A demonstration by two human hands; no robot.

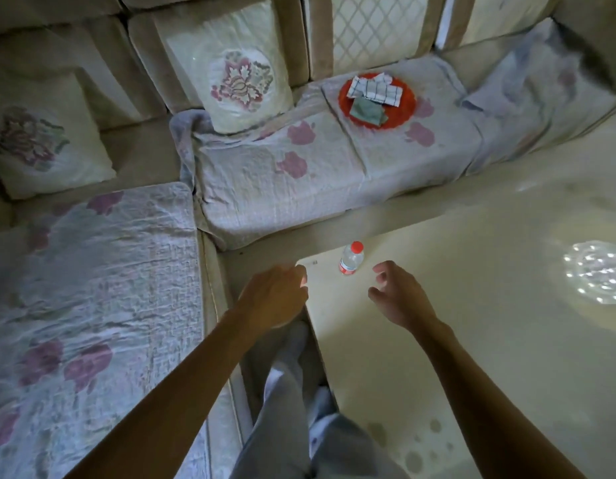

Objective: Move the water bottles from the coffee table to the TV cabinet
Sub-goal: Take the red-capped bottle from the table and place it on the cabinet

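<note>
Both bare forearms reach forward from the bottom edge of the view. The left hand (275,295) is held back upward over the left edge of the tabletop (472,305), just short of its far left corner. Its fingers (296,273) lie close together, gently bent, with the tips over that corner. They hold nothing. The right hand (399,295) hovers above the tabletop, wrist slightly cocked. Its fingers (382,271) are loosely curled and spread, and the thumb stands apart from them, so the hand is cupped toward the water bottle (351,259). It holds nothing and does not touch the bottle.

The water bottle, clear with a red cap and a red label, stands upright on the tabletop near the far left corner, close to the far edge. It is between the two hands and a little beyond them.

A bright patch of reflected lamp light (596,271) lies toward the right edge of the tabletop. The person's legs in pale trousers (285,392) stand between the left edge and a sofa (282,174) with a quilted, flower-printed cover. On the sofa are two embroidered cushions (237,74) and a round red mat (403,114) carrying a checked cloth (375,88).
</note>
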